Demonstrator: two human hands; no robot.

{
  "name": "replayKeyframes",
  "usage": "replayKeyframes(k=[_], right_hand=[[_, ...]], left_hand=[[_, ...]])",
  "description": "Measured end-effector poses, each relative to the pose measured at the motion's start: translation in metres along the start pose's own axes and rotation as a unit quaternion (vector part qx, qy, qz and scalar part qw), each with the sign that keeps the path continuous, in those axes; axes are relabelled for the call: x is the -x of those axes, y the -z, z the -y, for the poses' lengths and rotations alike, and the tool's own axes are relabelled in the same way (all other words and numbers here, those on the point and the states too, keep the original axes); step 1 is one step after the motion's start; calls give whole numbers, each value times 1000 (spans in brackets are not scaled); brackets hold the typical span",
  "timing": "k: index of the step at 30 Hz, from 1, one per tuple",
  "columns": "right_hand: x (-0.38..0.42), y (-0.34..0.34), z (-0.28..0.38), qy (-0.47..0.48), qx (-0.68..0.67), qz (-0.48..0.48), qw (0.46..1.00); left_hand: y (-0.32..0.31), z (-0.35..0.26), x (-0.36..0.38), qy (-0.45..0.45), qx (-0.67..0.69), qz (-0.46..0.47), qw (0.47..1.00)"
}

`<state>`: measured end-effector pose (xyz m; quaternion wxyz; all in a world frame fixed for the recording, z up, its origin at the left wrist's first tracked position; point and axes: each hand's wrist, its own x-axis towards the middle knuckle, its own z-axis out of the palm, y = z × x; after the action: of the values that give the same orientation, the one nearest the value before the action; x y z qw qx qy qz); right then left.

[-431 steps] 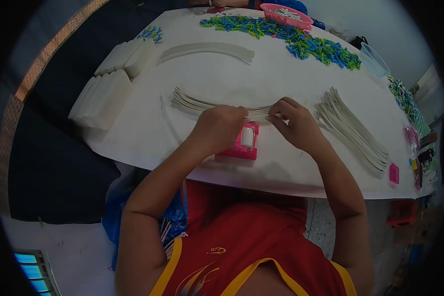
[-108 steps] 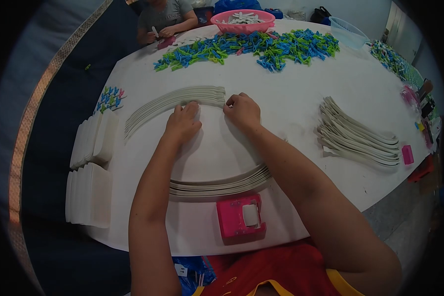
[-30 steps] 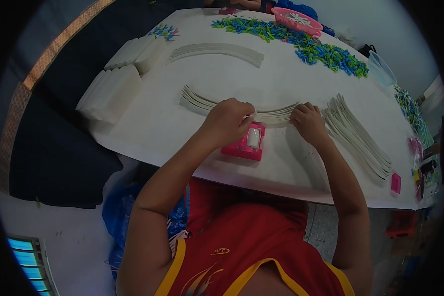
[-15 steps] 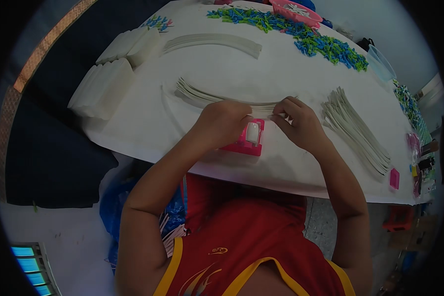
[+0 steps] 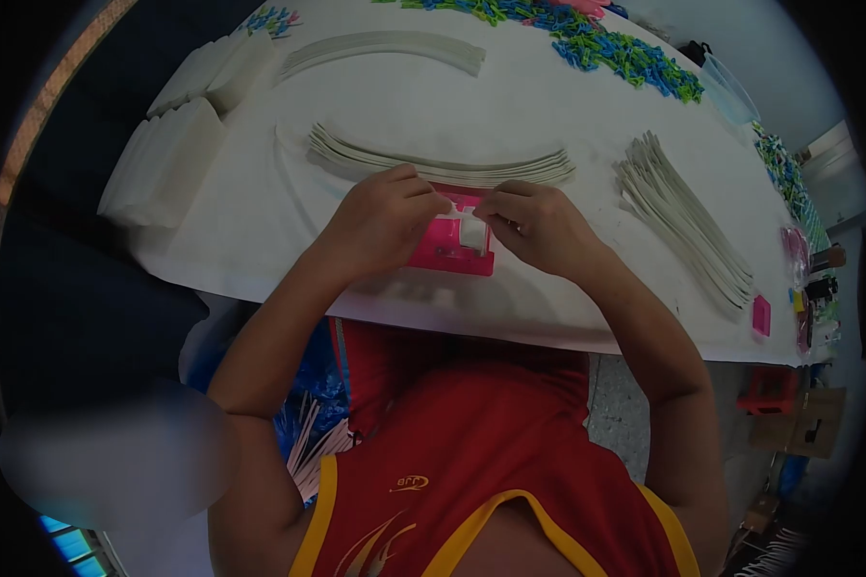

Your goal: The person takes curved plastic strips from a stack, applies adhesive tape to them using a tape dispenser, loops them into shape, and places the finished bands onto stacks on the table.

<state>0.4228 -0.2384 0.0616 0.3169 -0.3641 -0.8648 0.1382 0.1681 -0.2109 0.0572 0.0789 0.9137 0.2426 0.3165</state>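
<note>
A pink dispenser point(image 5: 449, 252) with a white roll point(image 5: 472, 234) stands near the table's front edge. My left hand point(image 5: 385, 213) is over its left side, fingers pinched near the roll. My right hand point(image 5: 534, 226) is at its right side, also pinched. A small whitish piece shows between the fingertips, too small to make out fully. Just behind both hands lies a curved bundle of pale strips point(image 5: 443, 171), with neither hand around it.
Another strip bundle point(image 5: 683, 226) lies at the right, and one point(image 5: 385, 46) at the back. White stacks point(image 5: 164, 159) stand at the left. Blue and green clips point(image 5: 625, 65) cover the back edge. A small pink block point(image 5: 761, 315) is at the right edge.
Both hands have left the strip bundle and come together over the dispenser, closer to the roll. The camera view has shifted, so the table appears higher and further left.
</note>
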Motion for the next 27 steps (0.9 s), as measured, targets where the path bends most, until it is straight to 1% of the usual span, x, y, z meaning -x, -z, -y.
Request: replayKeyframes(k=[2, 4, 6, 11, 18, 20, 23, 27], right_hand=[[-2, -6, -4, 21, 18, 5, 1000], [-3, -10, -3, 18, 23, 8, 1000], [-5, -14, -2, 17, 29, 10, 999], [-7, -22, -1, 24, 13, -16, 1000], [3, -8, -4, -7, 24, 7, 1000], [8, -6, -9, 13, 19, -5, 1000], [15, -4, -10, -13, 22, -6, 1000], [17, -3, -11, -8, 31, -15, 999]], left_hand=[[2, 3, 3, 8, -8, 15, 1000], [5, 5, 5, -5, -12, 12, 1000], [8, 5, 7, 0, -15, 16, 1000], [11, 9, 10, -5, -24, 15, 1000], [-6, 9, 7, -6, -3, -1, 1000], [-12, 8, 4, -6, 7, -3, 1000], [-19, 7, 2, -16, 11, -7, 1000], [-22, 7, 0, -12, 7, -9, 1000]])
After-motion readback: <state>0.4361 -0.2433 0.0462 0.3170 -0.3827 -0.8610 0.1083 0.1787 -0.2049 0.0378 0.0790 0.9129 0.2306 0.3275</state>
